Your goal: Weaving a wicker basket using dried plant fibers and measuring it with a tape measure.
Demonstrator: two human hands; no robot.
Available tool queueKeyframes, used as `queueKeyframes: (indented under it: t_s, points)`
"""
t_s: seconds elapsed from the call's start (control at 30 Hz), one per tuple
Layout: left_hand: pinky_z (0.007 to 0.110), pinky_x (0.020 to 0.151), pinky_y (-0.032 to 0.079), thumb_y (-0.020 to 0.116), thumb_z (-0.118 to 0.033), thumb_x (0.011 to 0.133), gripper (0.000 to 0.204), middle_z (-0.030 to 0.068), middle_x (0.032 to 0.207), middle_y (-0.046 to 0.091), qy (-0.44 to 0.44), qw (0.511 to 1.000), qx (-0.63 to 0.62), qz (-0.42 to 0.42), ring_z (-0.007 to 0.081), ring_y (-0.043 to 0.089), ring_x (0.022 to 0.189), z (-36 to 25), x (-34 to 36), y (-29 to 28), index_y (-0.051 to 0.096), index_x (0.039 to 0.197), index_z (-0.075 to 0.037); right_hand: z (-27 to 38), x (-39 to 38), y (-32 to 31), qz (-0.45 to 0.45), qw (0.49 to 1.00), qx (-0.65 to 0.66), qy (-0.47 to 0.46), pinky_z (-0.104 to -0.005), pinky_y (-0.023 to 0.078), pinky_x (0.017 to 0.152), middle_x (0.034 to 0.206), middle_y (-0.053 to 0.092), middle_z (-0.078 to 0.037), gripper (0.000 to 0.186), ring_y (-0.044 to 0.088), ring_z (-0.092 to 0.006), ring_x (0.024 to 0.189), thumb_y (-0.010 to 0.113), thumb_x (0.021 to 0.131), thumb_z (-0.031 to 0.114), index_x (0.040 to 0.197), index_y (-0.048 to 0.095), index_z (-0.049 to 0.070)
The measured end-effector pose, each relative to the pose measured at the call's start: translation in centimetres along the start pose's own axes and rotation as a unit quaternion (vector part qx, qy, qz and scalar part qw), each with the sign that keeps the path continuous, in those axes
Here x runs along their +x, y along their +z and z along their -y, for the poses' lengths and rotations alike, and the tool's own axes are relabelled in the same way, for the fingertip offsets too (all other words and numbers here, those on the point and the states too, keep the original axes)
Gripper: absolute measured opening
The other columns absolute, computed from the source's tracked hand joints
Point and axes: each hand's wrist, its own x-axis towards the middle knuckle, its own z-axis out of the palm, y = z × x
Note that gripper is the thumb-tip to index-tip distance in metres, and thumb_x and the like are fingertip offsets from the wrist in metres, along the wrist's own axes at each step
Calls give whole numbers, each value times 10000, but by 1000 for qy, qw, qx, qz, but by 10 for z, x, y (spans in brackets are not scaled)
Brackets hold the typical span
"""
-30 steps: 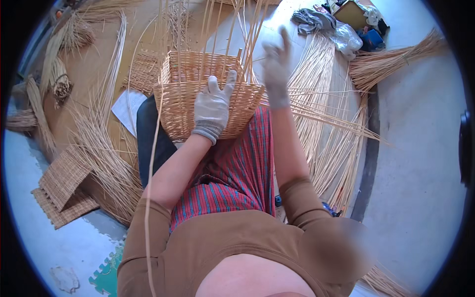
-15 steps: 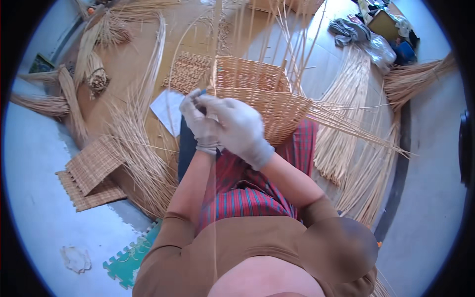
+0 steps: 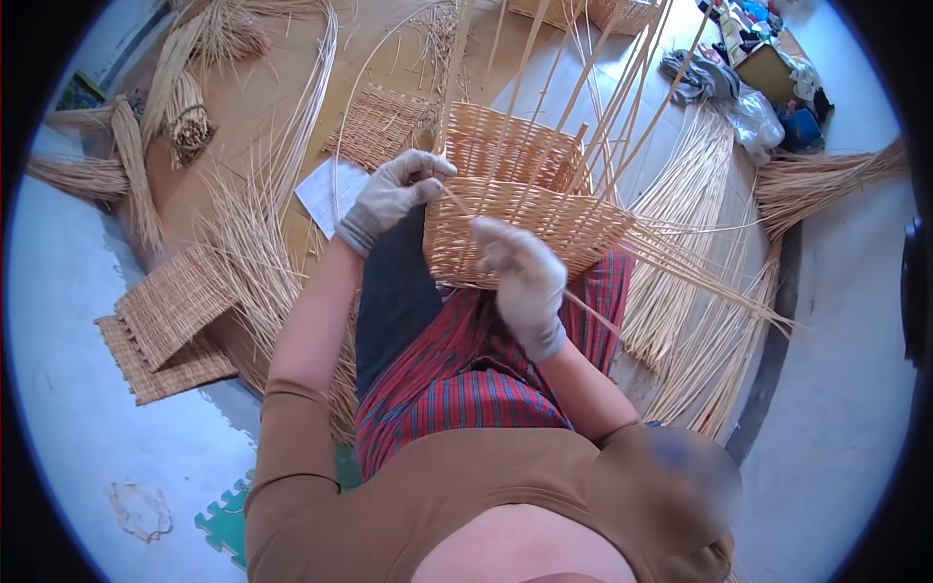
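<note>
A half-woven wicker basket (image 3: 525,223) rests on my lap, its tall upright stakes (image 3: 530,92) rising from the far side and rim. My left hand (image 3: 394,197), in a whitish glove, is at the basket's left corner, thumb and forefinger pinched at one end of a thin wicker strand (image 3: 457,201). That strand runs slantwise across the front wall toward my right hand (image 3: 525,282), also gloved. The right fingers are curled around it, and its tail comes out below the hand toward the lower right. Long loose strands (image 3: 714,272) stick out from the basket's right corner.
Bundles of wicker strands lie at the left (image 3: 262,253) and right (image 3: 680,262). Woven panels are at the left (image 3: 180,306) and behind the basket (image 3: 384,126). A white sheet (image 3: 326,199) lies beside my left wrist. Cloth and plastic bags (image 3: 758,117) sit at the far right.
My hands were together at the basket's left corner and have parted. The right moved down and right, drawing the strand across the front; the left stays by the corner. The basket shifted slightly right.
</note>
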Motion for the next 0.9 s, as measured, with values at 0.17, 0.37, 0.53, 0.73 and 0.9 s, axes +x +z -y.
queueKeyframes:
  t_s: [0.17, 0.37, 0.53, 0.73, 0.9]
  points:
    - [218, 760, 473, 732, -84, 911, 139, -34, 887, 639, 28, 986, 37, -160, 47, 546, 797, 15, 8, 38, 661, 1021, -35, -35, 65, -19, -154, 984, -86, 25, -308, 548, 737, 990, 727, -100, 219, 685, -169, 878, 647, 964, 85, 1170, 697, 29]
    - [220, 682, 462, 695, -73, 928, 89, -44, 848, 613, 29, 973, 20, -229, 37, 524, 747, 16, 15, 45, 663, 1010, -65, 7, 153, 13, -47, 957, -286, -18, -298, 527, 707, 1106, 683, -124, 577, 662, -185, 929, 650, 920, 74, 1452, 427, 85]
    - [378, 808, 496, 648, 24, 767, 327, 119, 888, 600, 123, 880, 421, -183, 291, 611, 843, -22, 5, 53, 752, 1033, -135, -58, 54, -93, -154, 979, 46, 123, -195, 348, 456, 926, 714, -72, 248, 467, -40, 526, 539, 1023, 88, 1262, 511, 26]
    - [411, 832, 482, 608, -114, 856, 603, 119, 1237, 615, 176, 699, 681, -131, 281, 662, 962, -19, 5, 119, 523, 1445, -212, -32, 89, -86, -111, 954, -266, -78, -329, 525, 719, 1144, 690, -154, 366, 664, -228, 823, 607, 934, 8, 1298, 580, 33]
    - [429, 837, 486, 587, -149, 911, 681, 180, 1322, 524, 59, 685, 709, -153, 293, 655, 954, 7, 17, 153, 381, 1542, -301, -14, 138, -99, -84, 958, -243, -124, -360, 509, 792, 1146, 702, -152, 847, 654, -228, 999, 648, 902, 101, 1585, 148, 88]
